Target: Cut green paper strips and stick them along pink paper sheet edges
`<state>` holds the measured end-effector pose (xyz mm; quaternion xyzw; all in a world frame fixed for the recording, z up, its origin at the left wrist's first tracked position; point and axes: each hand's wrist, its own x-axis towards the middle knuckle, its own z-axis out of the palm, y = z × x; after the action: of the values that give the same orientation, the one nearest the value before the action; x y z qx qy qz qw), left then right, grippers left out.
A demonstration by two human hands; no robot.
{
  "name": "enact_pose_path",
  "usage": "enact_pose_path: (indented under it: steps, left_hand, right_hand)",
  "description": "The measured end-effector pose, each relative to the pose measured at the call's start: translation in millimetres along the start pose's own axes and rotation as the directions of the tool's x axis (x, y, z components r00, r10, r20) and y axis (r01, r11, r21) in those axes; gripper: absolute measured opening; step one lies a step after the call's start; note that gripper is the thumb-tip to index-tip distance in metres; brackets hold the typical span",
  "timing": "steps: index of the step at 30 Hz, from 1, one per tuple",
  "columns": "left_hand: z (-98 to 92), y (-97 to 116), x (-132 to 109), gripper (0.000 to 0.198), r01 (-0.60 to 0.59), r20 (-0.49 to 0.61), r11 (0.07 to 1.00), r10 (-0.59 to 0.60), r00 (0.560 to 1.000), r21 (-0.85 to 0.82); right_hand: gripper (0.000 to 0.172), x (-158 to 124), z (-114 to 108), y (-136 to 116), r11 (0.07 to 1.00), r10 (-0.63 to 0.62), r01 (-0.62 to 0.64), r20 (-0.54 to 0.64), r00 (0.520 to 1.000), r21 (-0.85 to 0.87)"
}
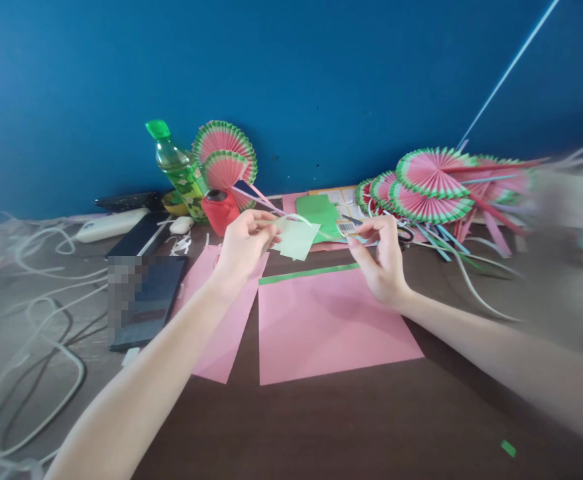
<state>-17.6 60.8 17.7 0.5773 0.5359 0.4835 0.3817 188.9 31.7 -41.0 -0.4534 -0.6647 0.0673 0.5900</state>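
My left hand (pixel 251 243) is closed in a pinch above the desk, with a narrow pale strip (pixel 298 219) coming from its fingertips. The strip curves across to my right hand (pixel 384 260), whose thumb and fingers are pinched on its other end. Pale green paper (pixel 298 241) is at the left fingertips; whether it is held or lies behind them I cannot tell. Beneath the hands lies a pink sheet (pixel 331 327) with a green strip (pixel 306 273) along its far edge. Dark-handled scissors (pixel 406 234) show partly behind my right hand.
Folded pink-and-green paper fans (pixel 434 173) are piled at the back right, others (pixel 226 150) at the back left beside a green-capped bottle (pixel 176 163) and a red object (pixel 220 212). Another pink sheet (pixel 221 353), a dark tablet-like device (pixel 151 307) and white cables (pixel 78 373) lie left.
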Motion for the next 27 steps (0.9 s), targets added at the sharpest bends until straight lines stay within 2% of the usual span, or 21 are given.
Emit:
enact_pose_path:
  steps: [3,6,10,12,14,18,22,24,27]
  left_hand:
    - [-1.2,-3,5,0.014,0.096,-0.064,0.977,-0.109,0.992,-0.188]
    - [-0.5,-8,7,0.014,0.151,-0.062,0.942,-0.177,0.982,-0.299]
    - [10.0,-12,-2,0.016,0.295,0.049,0.892,-0.296,0.954,-0.344]
    - [16.9,-12,-10,0.016,0.325,0.160,0.892,-0.288,0.944,-0.313]
    - [23.0,-12,-17,0.016,0.310,0.262,0.924,-0.249,0.932,-0.224]
    - [30.7,-15,-27,0.016,0.185,0.384,0.982,-0.154,0.910,-0.045]
    - [32.8,-20,-29,0.017,0.079,0.485,0.997,-0.064,0.872,-0.012]
    - [32.4,-21,-28,0.014,0.071,0.502,0.997,-0.067,0.862,0.011]
    - [31.2,-20,-25,0.011,0.088,0.530,0.996,-0.085,0.844,0.020]
  right_hand:
    - [0.015,4,3,6,0.964,0.207,-0.197,-0.033,0.978,0.180]
    - [0.016,7,6,10,0.891,0.337,-0.334,0.046,0.940,0.307]
    - [0.008,4,6,5,0.831,0.334,-0.437,0.319,0.887,0.344]
    - [0.009,1,6,0,0.840,0.288,-0.441,0.428,0.856,0.316]
    - [0.014,-2,6,-5,0.855,0.255,-0.432,0.494,0.831,0.285]
    - [0.023,-5,7,-14,0.857,0.272,-0.464,0.568,0.777,0.225]
    - [0.029,-5,7,-18,0.866,0.317,-0.471,0.544,0.777,0.168]
    - [0.037,-4,8,-17,0.813,0.374,-0.549,0.550,0.747,0.193]
    - [0.045,-3,11,-13,0.626,0.430,-0.716,0.629,0.647,0.309]
